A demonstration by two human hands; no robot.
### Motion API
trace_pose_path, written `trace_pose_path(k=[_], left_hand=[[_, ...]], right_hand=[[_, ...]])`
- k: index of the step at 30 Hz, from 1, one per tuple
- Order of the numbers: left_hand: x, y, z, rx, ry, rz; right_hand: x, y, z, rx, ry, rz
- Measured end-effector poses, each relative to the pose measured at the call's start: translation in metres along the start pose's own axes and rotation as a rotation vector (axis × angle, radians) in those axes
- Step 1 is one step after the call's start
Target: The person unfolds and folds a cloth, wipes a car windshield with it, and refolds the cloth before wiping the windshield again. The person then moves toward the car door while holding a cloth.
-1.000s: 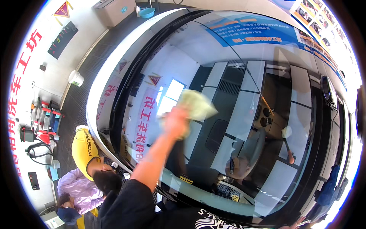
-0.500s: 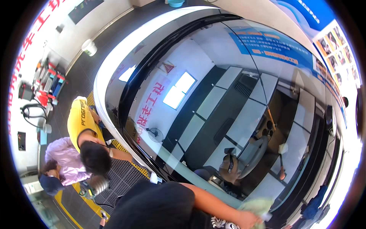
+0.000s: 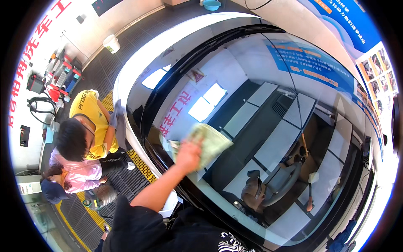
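Note:
My left hand (image 3: 188,154) presses a pale yellow-green cloth (image 3: 212,140) flat against the windshield (image 3: 268,126) of a white car (image 3: 126,75), near the glass's lower left part. The arm reaches up from my black sleeve at the lower edge. The glass mirrors ceiling panels and wall signs, and a steering wheel (image 3: 285,185) shows through it. My right hand is out of the picture.
A person in a yellow shirt (image 3: 90,122) leans at the car's side with a grey cloth (image 3: 119,126) on the white body. A second person in pink (image 3: 79,174) crouches beside them. A white bucket (image 3: 111,43), a blue basin (image 3: 212,5) and red equipment (image 3: 58,80) stand on the grated floor.
My hand with the cloth swept from mid-glass down to the lower right edge, then came back up to the lower left of the windshield. The view has tilted.

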State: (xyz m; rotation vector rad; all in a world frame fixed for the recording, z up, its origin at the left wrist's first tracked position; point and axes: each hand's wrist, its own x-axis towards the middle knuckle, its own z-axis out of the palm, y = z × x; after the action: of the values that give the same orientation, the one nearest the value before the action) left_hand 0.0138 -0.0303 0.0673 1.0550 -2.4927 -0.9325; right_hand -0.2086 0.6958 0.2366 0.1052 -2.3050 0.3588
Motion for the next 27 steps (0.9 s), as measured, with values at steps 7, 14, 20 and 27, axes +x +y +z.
trace_pose_path(k=[7, 14, 20, 27], left_hand=[[0.067, -0.194, -0.014, 0.334, 0.292, -0.665], [0.041, -0.045, -0.012, 0.047, -0.058, -0.248], [-0.079, 0.227, 0.055, -0.060, -0.502, 1.170], [0.008, 0.426, 0.139, -0.005, -0.474, 1.396]], right_hand=[[-0.020, 0.029, -0.010, 0.025, 0.014, 0.014], [-0.011, -0.002, -0.028, -0.172, -0.093, 0.050], [0.012, -0.057, -0.017, 0.122, -0.060, 0.091], [0.012, -0.073, -0.034, 0.113, -0.049, 0.107]])
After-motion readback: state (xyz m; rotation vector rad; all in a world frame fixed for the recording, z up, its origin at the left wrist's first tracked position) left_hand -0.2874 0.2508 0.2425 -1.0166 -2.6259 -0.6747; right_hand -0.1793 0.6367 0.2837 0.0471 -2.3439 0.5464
